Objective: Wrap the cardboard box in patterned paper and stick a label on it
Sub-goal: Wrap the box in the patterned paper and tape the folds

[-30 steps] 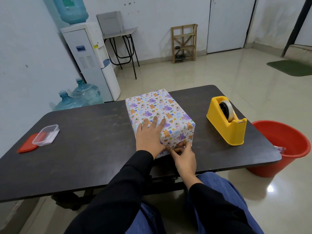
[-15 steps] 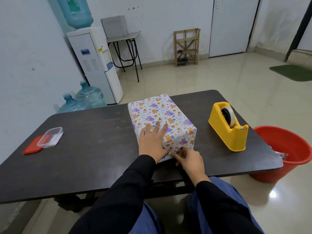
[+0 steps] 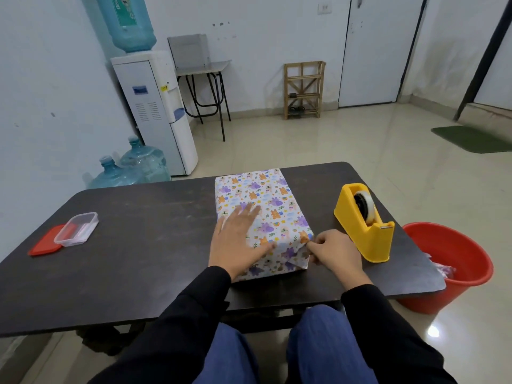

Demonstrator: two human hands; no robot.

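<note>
The box (image 3: 266, 195), fully covered in patterned paper (image 3: 277, 263) printed with small purple and orange animals, lies on the middle of a dark table (image 3: 138, 245), its long side running away from the person and its near end close to the table's front edge. The left hand (image 3: 235, 242) lies flat on the top of the box at its near left part, fingers straight and slightly spread, a little blurred, the thumb stretched out along the near top edge. The right hand (image 3: 332, 253) is at the near right corner of the box, fingers curled, thumb and fingertips pinching the paper where it folds over that corner. Both arms are in black sleeves. To the right of the box, apart from it, stands a yellow tape dispenser (image 3: 363, 239) with a roll of clear tape in it. Near the table's left end a clear plastic container (image 3: 76, 229) rests partly on a red lid (image 3: 44, 243). On the floor beside the table's right end stands a red bucket (image 3: 448, 267) with something in it that is too small to tell. Against the far wall are a white water dispenser (image 3: 158, 112) with large water jugs (image 3: 130, 167) on the floor beside it, and a small wooden rack (image 3: 303, 90).
</note>
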